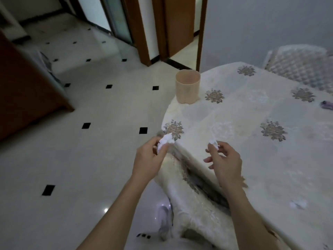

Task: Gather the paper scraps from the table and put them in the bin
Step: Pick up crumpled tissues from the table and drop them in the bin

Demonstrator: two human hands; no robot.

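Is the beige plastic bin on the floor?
No, the beige plastic bin stands on the floral-clothed table, at its far left edge.

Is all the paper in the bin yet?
Not yet. The left hand holds a crumpled paper wad and the right hand pinches a small scrap. Another scrap lies on the table. The bin is ahead; its inside isn't visible.

Purple object (327, 105) (edge-cropped, unidentifiable)
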